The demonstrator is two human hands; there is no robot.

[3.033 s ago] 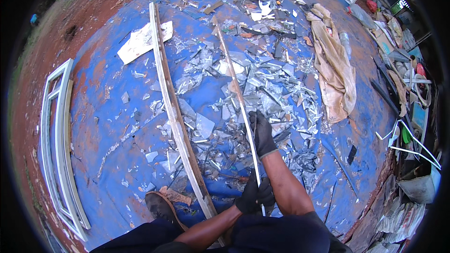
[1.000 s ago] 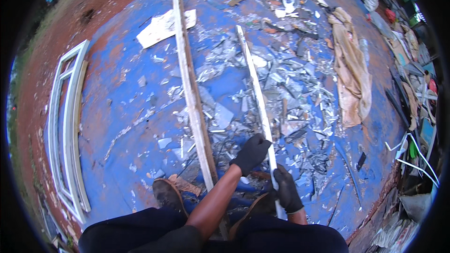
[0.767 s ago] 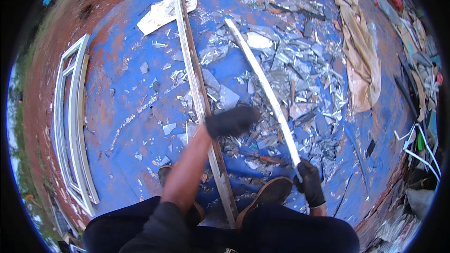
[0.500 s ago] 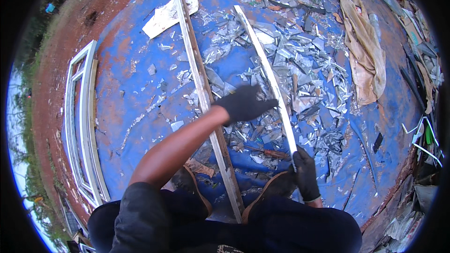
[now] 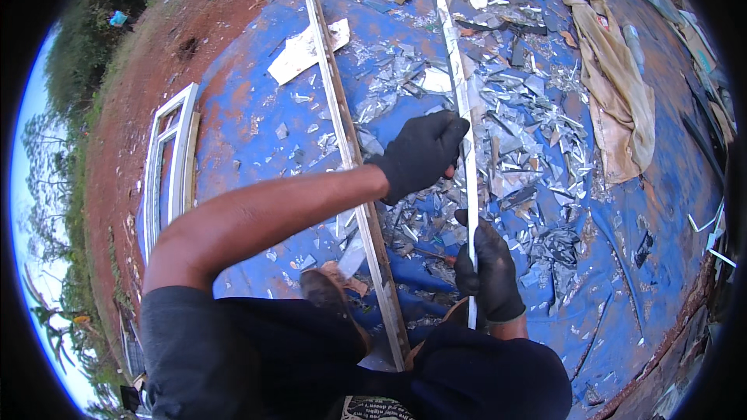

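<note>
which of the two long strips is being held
The narrow white strip, gripped in the right hand; the greyish strip runs unheld beneath the left forearm.

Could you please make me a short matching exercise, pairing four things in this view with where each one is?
Column one
1. Long white strip
2. Wooden plank
3. Tan cloth
4. White frame

Column two
A. To the right of the broken shards
B. At the far left, beside the red soil
C. In the right hand, with the left hand against it
D. Running between the person's feet

Right pairs: 1-C, 2-D, 3-A, 4-B.
</note>
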